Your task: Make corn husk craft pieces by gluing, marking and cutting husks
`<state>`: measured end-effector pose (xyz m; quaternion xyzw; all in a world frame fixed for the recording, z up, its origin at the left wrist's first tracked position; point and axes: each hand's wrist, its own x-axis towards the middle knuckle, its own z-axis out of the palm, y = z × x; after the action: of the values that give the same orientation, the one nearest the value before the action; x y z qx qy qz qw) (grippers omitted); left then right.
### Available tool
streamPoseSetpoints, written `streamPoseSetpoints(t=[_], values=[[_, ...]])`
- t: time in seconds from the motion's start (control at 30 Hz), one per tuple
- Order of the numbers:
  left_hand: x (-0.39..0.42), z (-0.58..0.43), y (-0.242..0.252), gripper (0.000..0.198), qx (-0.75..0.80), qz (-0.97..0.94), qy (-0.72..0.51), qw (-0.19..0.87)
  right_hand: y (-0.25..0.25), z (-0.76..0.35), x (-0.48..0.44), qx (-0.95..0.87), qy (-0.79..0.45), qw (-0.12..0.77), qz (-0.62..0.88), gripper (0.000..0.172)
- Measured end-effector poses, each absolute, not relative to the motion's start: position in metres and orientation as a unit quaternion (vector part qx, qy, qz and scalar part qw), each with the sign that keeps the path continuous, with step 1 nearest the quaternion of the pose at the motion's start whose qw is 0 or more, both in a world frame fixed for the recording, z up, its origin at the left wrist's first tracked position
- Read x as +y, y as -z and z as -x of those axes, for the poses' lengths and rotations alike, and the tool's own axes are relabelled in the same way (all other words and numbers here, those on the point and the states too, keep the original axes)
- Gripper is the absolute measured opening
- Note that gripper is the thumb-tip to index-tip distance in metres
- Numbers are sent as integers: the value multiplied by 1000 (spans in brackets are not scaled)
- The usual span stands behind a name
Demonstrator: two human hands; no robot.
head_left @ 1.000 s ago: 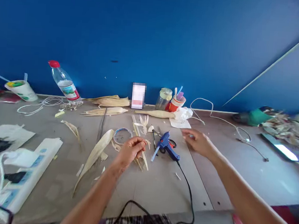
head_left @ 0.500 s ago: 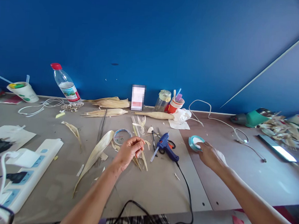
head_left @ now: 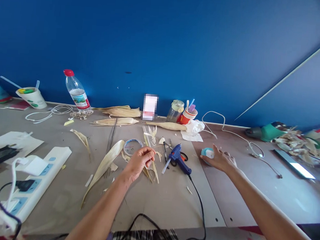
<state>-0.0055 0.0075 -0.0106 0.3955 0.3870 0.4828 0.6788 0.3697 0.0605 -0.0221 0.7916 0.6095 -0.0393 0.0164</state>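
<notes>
Tape roll (head_left: pixel 207 152) now nearer glue gun (head_left: pixel 178 158), in right hand (head_left: pixel 219 160)

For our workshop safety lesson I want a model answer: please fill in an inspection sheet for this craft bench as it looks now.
Surface: grey-brown table, scattered with husk scraps.
Job's things: husk strips in the left hand; teal tape roll under the right hand.
Clutter: glue gun, wire ring, bottle, jar, red cup, tissue.
Hands: left fingers pinched on the strips; right on the roll, grip unclear.
Cables: black glue gun cord; white cable; power strip with plugs.
Surroundings: blue wall; no other person seen.
</notes>
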Motion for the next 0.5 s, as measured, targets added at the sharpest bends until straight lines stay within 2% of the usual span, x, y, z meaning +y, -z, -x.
streamPoseSetpoints(t=[0.2, 0.4, 0.5], values=[[9, 5, 12, 24, 384, -390, -483, 683, 19, -359, 61, 602, 80, -102, -788, 99], [13, 6, 17, 23, 377, -357, -503, 691, -30, -300, 55, 684, 138, -161, -698, 100], [15, 7, 20, 25, 379, -319, -515, 700, -62, -261, 66, 670, 271, -166, -671, 97]])
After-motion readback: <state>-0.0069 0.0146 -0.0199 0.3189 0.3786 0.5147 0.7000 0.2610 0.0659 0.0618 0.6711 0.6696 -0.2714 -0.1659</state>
